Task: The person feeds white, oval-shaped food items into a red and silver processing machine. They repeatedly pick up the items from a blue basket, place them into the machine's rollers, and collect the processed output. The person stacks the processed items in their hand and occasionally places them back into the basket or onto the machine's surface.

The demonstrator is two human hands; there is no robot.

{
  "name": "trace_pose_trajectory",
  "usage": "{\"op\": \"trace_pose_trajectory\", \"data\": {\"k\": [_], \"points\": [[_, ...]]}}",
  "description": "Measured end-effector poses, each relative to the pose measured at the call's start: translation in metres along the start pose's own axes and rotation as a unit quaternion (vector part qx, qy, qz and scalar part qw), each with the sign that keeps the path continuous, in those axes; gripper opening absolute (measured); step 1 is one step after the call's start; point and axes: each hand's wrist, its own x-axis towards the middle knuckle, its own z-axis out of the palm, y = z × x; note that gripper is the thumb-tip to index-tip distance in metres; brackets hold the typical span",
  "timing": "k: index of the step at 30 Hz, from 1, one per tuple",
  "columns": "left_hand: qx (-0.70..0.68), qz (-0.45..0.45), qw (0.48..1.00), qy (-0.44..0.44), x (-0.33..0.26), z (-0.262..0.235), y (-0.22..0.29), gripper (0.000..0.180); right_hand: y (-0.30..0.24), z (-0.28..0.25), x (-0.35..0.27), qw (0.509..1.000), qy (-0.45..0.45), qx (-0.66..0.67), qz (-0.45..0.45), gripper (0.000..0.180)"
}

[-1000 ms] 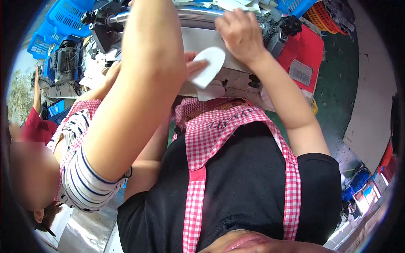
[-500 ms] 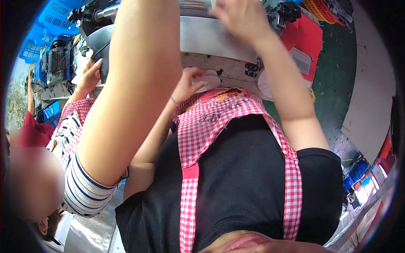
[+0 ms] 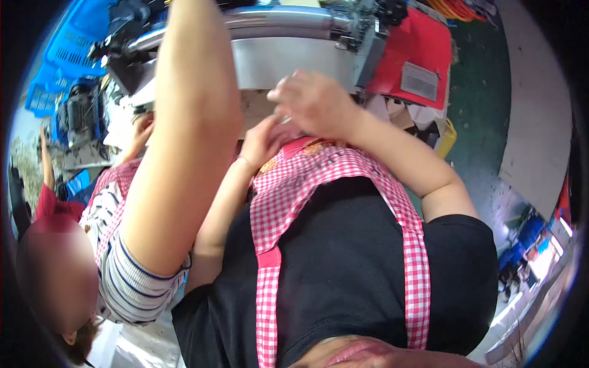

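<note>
My left hand (image 3: 262,140) is low in front of my apron (image 3: 319,161), its fingers curled inward. What it holds is mostly hidden behind my other hand. My right hand (image 3: 322,105) is just above and to the right of it, palm down, its fingers blurred by motion and pointing left. Beyond both hands stands a machine with a long metal roller (image 3: 279,19) and a smooth grey metal plate (image 3: 291,61) below it.
A co-worker's bare arm (image 3: 190,135) with a striped sleeve crosses the view at left, close to my left arm. Blue crates (image 3: 76,46) stand at the far left. A red panel (image 3: 414,58) with a grey label is right of the machine, near a yellow object (image 3: 446,138).
My right hand has come down from the roller to beside my left hand. The pale oval piece that showed in my left hand is now mostly hidden. The view has shifted slightly.
</note>
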Motion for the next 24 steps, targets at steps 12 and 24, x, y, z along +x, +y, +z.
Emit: {"op": "trace_pose_trajectory", "data": {"k": [12, 24], "points": [[-0.209, 0.012, 0.973, 0.1, 0.019, -0.048, 0.096, 0.048, -0.026, -0.015, -0.021, 0.972, 0.133, 0.145, 0.13, 0.029], [-0.402, -0.076, 0.905, 0.119, 0.092, -0.072, 0.104, 0.041, 0.044, -0.053, 0.068, 0.996, 0.03, 0.08, 0.025, 0.011]]}}
